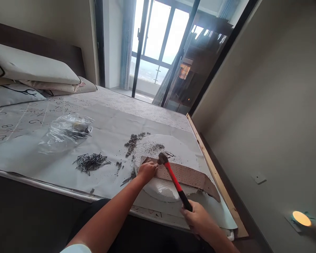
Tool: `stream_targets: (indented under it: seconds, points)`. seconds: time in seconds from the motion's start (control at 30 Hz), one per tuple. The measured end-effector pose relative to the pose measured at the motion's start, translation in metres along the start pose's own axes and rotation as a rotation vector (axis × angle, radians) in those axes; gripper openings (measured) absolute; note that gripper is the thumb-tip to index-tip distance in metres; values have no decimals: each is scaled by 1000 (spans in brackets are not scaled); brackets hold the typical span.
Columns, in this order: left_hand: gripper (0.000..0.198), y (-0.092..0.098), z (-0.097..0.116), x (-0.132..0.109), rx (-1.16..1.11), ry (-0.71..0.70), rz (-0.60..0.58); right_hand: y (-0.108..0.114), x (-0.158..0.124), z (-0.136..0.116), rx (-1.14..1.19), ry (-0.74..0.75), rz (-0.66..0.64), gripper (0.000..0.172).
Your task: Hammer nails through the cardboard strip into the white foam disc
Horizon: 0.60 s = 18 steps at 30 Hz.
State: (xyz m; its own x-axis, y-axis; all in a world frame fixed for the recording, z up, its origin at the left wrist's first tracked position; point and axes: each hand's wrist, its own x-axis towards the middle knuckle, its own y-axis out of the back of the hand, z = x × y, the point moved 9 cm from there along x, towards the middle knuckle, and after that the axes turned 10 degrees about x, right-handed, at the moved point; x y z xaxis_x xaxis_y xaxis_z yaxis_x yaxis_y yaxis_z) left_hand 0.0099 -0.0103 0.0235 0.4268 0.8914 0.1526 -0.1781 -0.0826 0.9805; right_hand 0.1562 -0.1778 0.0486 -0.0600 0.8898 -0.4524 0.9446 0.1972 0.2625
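Our right hand (198, 219) is closed around the grip of the red-handled hammer (173, 177), whose head rests on the brown perforated strip (189, 177) lying across the white foam disc (160, 191). Our left hand (146, 171) presses the strip's end, fingers bent; whether they pinch anything, we cannot tell. They lie just beside the hammer head, so we judge a skewed blow could catch them. We count one hammer, one strip, one pile of nails (91, 162), one plastic bag (65, 131).

Right hand (197, 218) hides the hammer (173, 179) handle's end — plastic bag (65, 131) contents blurred.
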Motion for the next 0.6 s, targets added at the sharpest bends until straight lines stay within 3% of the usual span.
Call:
stream_targets:
  seconds: [0.17,0.3,0.5,0.6]
  points:
    - [34,2,0,1,-6,-1,23,15,-7,-15,-81,109,98,24]
    - [31,1,1,0,15,-3,17,3,-4,-2,-141,-5,37,18]
    - [30,3,1,0,11,-3,61,2,-6,-10,-81,134,46,23]
    - [28,0,0,-1,-2,7,39,-2,0,2,-57,78,45,24]
